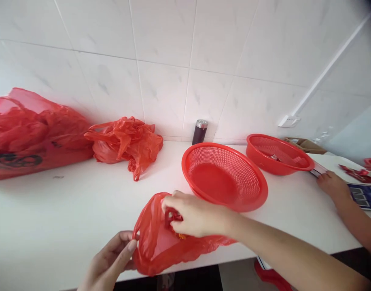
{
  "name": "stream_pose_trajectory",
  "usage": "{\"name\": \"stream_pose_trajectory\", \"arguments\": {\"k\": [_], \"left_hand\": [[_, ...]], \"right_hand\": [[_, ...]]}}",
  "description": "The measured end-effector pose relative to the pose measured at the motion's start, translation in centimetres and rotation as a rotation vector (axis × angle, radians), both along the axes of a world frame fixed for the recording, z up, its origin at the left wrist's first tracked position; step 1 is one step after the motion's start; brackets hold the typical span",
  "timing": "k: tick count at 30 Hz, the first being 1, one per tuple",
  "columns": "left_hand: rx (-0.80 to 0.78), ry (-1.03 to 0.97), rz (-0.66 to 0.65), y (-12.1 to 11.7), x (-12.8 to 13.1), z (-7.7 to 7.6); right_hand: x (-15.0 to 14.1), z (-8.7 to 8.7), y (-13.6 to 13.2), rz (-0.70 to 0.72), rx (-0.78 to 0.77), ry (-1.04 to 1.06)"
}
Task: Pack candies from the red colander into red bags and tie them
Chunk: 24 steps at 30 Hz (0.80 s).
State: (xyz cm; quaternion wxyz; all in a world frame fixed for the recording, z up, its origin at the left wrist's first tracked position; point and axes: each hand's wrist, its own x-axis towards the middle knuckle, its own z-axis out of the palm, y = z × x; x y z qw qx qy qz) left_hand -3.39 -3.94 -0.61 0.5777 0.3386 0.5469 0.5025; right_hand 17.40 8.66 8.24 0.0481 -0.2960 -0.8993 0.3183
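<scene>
Head view looks down on a white surface [66,210] set against a tiled wall. At its near edge lies a red plastic bag [161,242], mouth turned up. Left hand [111,258] pinches the bag's left rim between thumb and fingers, closed on the thin film. Right hand [194,214] reaches across from the right and sits over the bag's opening, fingers curled tight around a small red item [173,217] that is too bunched to make out.

Just behind the right hand stands a red colander [224,176], and a second red colander [279,153] sits farther right, near the wall. A dark cylindrical canister [200,131] stands against the tiles between them. A crumpled red bag [126,143] and a large red sack [30,133] lie to the left, well apart from the hands. At the far right, another person's hand [333,186] rests on the surface beside a scale [365,197].
</scene>
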Motion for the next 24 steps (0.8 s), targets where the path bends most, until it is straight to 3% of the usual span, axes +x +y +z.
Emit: {"name": "stream_pose_trajectory", "arguments": {"k": [3, 6, 12, 14, 17, 19, 21, 24], "left_hand": [[0.038, -0.148, 0.094, 0.1, 0.0, 1.4], [0.088, -0.231, 0.171, -0.2, -0.9, 2.4], [0.164, -0.298, 0.302, 0.4, -4.7, 4.7], [0.217, -0.314, 0.359, 1.0, -5.4, 6.1], [0.365, -0.332, 0.412, 2.2, -5.7, 8.9], [0.483, -0.261, 0.38, 3.1, -5.6, 10.7], [0.546, -0.053, 0.29, 3.9, -5.7, 12.3], [0.473, 0.306, 0.074, 4.8, -6.1, 13.7]], "right_hand": [[-1.0, -2.0, -1.2, -0.007, 0.166, -0.129], [0.4, -1.8, -1.0, -0.021, 0.269, -0.188], [6.4, 2.2, -1.4, 0.13, 0.22, -0.359], [7.9, 3.9, -1.1, 0.088, 0.282, -0.359], [9.1, 6.7, -0.1, -0.103, 0.435, -0.112], [9.3, 8.2, 0.8, -0.162, 0.507, -0.01], [9.2, 9.2, 1.5, -0.117, 0.539, -0.063], [8.5, 10.1, 1.9, -0.11, 0.538, -0.166]]}}
